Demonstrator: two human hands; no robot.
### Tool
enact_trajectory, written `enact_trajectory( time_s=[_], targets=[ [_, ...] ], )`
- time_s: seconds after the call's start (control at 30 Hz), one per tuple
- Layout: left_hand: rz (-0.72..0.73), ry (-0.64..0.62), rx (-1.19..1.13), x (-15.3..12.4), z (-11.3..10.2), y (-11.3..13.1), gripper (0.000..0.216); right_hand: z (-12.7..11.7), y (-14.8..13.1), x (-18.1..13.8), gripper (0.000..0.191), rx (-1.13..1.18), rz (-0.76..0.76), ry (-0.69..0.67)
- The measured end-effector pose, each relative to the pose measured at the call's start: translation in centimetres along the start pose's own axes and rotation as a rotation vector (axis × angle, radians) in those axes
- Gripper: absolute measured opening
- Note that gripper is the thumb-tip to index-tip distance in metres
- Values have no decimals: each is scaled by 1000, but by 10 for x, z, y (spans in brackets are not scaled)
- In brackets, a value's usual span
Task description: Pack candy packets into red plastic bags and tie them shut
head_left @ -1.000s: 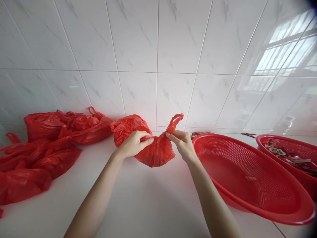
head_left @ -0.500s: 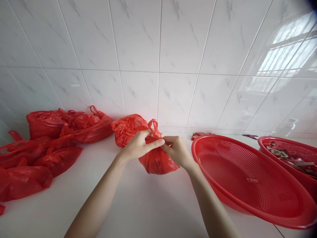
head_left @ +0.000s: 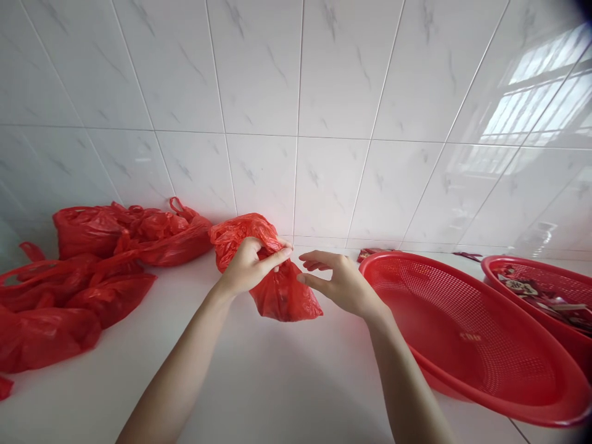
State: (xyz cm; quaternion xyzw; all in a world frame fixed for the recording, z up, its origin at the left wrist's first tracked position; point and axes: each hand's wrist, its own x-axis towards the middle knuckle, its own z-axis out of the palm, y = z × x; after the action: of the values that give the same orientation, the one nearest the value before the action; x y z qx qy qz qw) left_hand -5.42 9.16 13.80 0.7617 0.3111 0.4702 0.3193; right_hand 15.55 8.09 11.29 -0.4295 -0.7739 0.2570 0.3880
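My left hand (head_left: 254, 262) pinches the gathered neck of a filled red plastic bag (head_left: 287, 293) between thumb and fingers. The bag's rounded body hangs down to the right, close over the white tabletop; what is inside cannot be made out. My right hand (head_left: 340, 280) is apart from the bag, just to its right, with thumb and fingers spread and nothing in them. Right behind my left hand sits a crumpled bundle of red plastic bags (head_left: 243, 228), partly hidden by that hand.
Several filled, tied red bags (head_left: 111, 290) lie on the left. To the right stands a large red plastic basket (head_left: 444, 333), with a second basket (head_left: 497, 262) holding small wrapped packets beside it. Red packets (head_left: 370, 253) lie by the tiled wall (head_left: 333, 185).
My right hand has let go of the bag's top and moved right, its fingers opening. My left hand has shifted slightly left with the bag, and the upright handle loop no longer shows.
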Motion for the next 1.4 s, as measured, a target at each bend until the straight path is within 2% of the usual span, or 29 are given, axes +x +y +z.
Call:
enact_trajectory(
  time_s=[0.17,0.3,0.57,0.83,1.4],
  targets=[
    [-9,116,-6,0,-4,-7,21,-5,7,-3,50,-47,41,-89],
    [-26,128,-35,1,-5,-10,19,-6,6,-3,54,-96,51,-175],
    [-54,158,-132,2,-5,-12,21,-5,6,-3,31,-47,31,-213],
    [-67,166,-154,2,-6,-14,24,-6,3,-3,24,-157,61,-242],
    [-52,205,-253,-1,-4,-4,18,1,-6,1,8,-173,44,-227]
  ],
)
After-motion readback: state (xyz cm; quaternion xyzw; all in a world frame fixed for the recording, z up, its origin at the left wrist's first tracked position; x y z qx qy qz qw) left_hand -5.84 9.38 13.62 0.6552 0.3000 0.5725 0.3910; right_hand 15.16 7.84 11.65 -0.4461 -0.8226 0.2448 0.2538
